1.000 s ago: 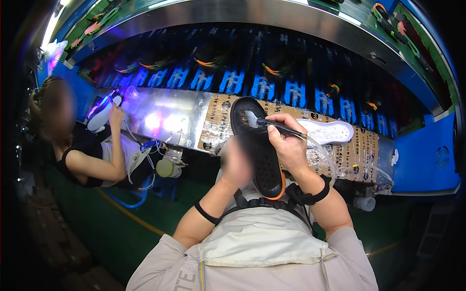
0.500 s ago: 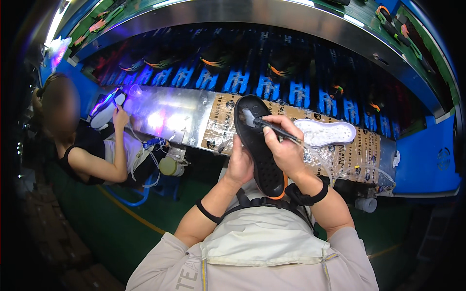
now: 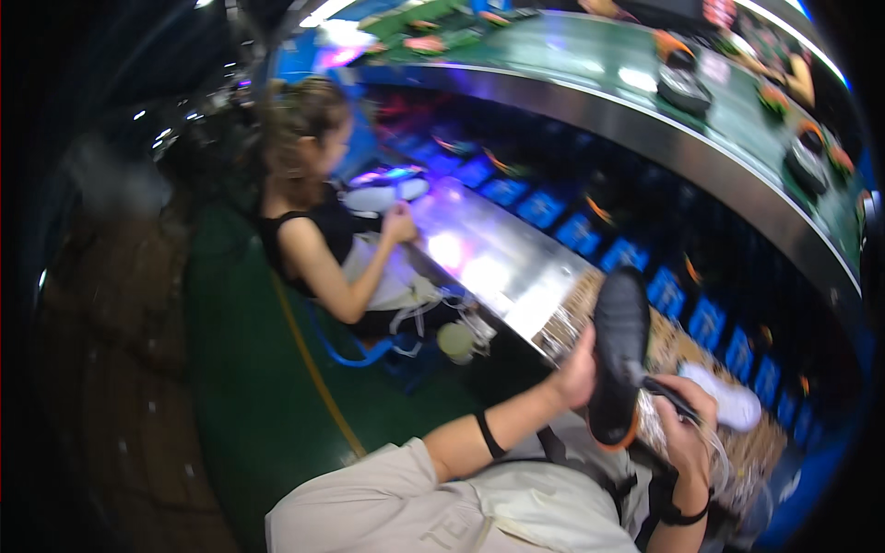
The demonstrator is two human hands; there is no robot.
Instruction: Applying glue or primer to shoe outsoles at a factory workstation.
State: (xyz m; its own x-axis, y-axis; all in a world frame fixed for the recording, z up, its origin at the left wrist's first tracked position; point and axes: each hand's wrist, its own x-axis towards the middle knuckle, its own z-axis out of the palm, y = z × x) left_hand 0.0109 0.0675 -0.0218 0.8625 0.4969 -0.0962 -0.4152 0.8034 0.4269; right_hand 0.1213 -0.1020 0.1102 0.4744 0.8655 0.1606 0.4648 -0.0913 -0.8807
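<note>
A black shoe sole (image 3: pixel 618 332) with orange at its near end stands tilted up in front of me. My left hand (image 3: pixel 580 373) grips it by its left edge. In my right hand (image 3: pixel 690 431) is a black pen-shaped brush (image 3: pixel 672 394) with a thin clear tube trailing from its rear end. The brush tip meets the right side of the sole around its middle, where a pale, shiny smear shows. Motion blurs the fine detail there.
A white shoe sole (image 3: pixel 725 396) lies on the cardboard-covered bench (image 3: pixel 564 318) to the right. A co-worker (image 3: pixel 318 221) sits at left, handling another white sole (image 3: pixel 373 199). Blue racks (image 3: pixel 576 238) line the bench's back, beneath a green conveyor (image 3: pixel 581 46) carrying shoes.
The view has swung left, so the bench slants and the co-worker appears nearer the middle. The brush tip has shifted from the sole's far end toward its middle. Both hands keep their hold.
</note>
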